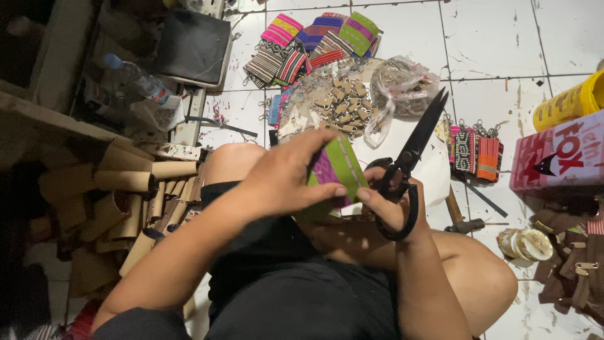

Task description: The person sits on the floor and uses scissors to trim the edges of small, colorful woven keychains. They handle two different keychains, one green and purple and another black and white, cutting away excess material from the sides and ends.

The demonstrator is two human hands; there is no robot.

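You sit on the white tiled floor (491, 38) with your knees bent, and the small green and purple woven fabric pouch (336, 169) is above your lap, between your two hands. This pouch is my landmark for all places.

Left of the pouch, by your thigh, lies a big heap of brown cardboard tubes (126, 195). Beyond the pouch, further from you, many striped woven pouches in pink, purple and green (314, 41) are spread on the tiles, and just before them a pile of small beige metal clasps (345, 101) with a clear plastic bag (402, 85) beside it. Right of the pouch stands a red and white cardboard box (557, 154), and nearer, two more woven pouches with key rings (475, 151).

Your left hand (286, 179) is closed around the pouch, thumb in front and fingers over its top edge. Your right hand (387, 201) touches the right edge of the pouch with the fingertips, and it is clenched through the handles of the large black metal scissors (412, 154), whose blades point up and away from the pouch.
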